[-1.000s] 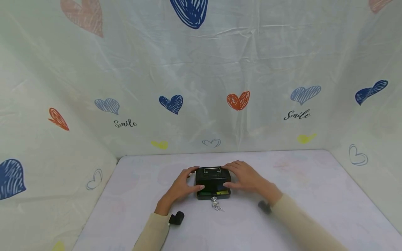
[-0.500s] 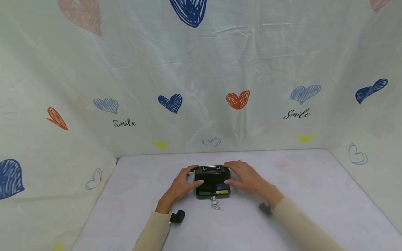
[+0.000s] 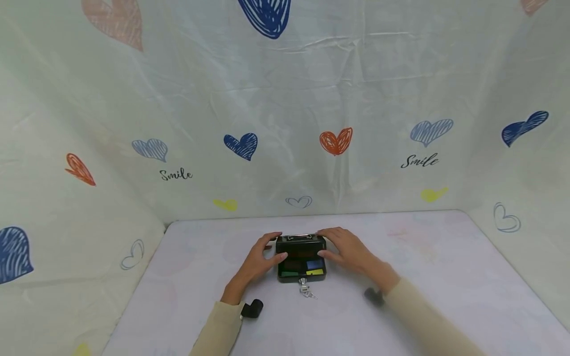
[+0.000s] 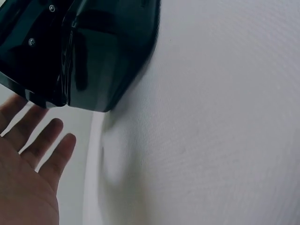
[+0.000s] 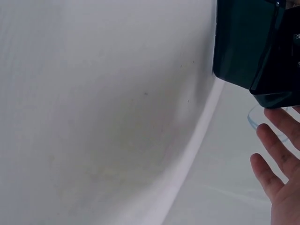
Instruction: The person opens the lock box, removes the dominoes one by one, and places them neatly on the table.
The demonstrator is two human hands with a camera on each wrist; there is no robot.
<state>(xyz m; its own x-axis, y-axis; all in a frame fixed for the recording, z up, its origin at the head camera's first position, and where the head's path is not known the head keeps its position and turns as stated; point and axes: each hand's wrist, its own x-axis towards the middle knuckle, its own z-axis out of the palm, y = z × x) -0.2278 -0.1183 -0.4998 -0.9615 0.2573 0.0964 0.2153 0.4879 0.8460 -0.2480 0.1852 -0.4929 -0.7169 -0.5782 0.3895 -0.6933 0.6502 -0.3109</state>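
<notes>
A small black cash box point(image 3: 285, 278) sits on the table with its lid point(image 3: 300, 247) tilted up and back. Inside lie a blue piece point(image 3: 313, 265), a yellow piece point(image 3: 314, 272) and a green piece point(image 3: 290, 273). Keys point(image 3: 307, 290) hang from the lock at the front. My left hand point(image 3: 258, 257) holds the lid's left side, thumb in front and fingers behind; my right hand point(image 3: 349, 252) does likewise on the right. Both wrist views show spread fingers at the lid's rear edge, with the thumbs out of sight.
The white table point(image 3: 200, 257) meets a pale curtain point(image 3: 285, 109) printed with hearts at the back and sides. Black wrist devices point(image 3: 252, 308) sit at the sleeve cuffs.
The lid has tilted further up and back, so more of the blue and green pieces shows. Both hands have kept their places at the lid's sides.
</notes>
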